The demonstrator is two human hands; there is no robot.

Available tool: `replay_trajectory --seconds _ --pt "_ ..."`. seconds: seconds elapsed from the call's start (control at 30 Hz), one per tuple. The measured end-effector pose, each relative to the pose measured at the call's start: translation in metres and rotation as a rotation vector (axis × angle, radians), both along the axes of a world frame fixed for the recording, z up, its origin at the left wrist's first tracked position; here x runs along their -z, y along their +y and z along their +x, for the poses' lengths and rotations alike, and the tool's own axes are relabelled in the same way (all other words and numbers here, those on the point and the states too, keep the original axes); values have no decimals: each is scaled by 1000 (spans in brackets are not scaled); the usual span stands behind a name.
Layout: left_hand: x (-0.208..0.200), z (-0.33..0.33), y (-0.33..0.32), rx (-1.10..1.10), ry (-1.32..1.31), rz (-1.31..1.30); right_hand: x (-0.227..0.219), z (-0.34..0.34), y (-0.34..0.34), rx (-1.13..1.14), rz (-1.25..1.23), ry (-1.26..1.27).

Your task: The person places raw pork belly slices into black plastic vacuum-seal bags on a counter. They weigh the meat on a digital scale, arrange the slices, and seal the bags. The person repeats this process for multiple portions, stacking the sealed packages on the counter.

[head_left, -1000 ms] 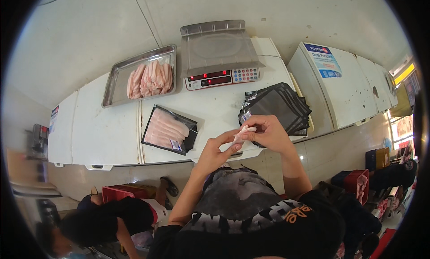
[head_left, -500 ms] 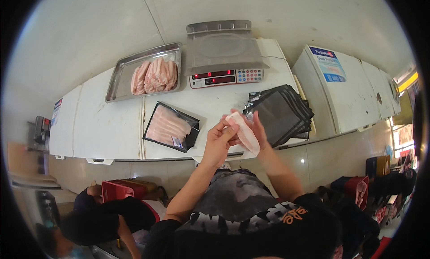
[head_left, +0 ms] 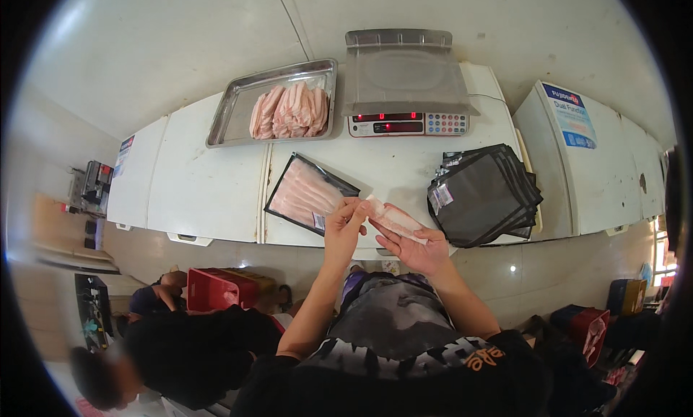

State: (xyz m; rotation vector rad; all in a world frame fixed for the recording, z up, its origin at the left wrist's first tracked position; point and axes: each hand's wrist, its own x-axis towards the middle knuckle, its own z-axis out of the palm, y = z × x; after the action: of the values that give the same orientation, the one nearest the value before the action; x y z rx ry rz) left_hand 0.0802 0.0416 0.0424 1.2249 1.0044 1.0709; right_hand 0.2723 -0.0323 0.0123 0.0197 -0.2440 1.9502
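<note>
I hold a pale pink-and-white pork belly strip (head_left: 395,219) in front of me, over the near edge of the white worktop (head_left: 390,157). My left hand (head_left: 345,224) pinches the strip's left end between thumb and fingers. Palm up, my right hand (head_left: 420,252) supports the other end, its thumb over the meat. Just beyond my left hand lies a black-backed clear pouch (head_left: 307,193) with several strips laid side by side inside. To the right of the strip sits a fanned stack of black pouches (head_left: 484,197).
At the back left, a metal tray (head_left: 220,132) holds a pile of pork strips (head_left: 289,112). Beside it stands a digital scale (head_left: 408,125) with a broad pan (head_left: 404,74). A white chest freezer (head_left: 552,164) is at right. Another person (head_left: 195,352) and a red crate (head_left: 216,291) are behind, lower left.
My right hand has turned palm up under the strip, and the strip now lies stretched between both hands. The whole view has shifted, so the worktop appears farther right.
</note>
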Motion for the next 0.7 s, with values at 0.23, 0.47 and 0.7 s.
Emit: replay_trajectory --seconds 0.23,0.47,0.7 --pt "-1 -26 23 -50 -4 -158 9 -9 7 75 -32 38" --pt "-2 -66 57 156 740 272 43 -20 -6 133 -191 -41" --pt "18 -64 81 247 787 629 74 -72 23 128 -291 23"
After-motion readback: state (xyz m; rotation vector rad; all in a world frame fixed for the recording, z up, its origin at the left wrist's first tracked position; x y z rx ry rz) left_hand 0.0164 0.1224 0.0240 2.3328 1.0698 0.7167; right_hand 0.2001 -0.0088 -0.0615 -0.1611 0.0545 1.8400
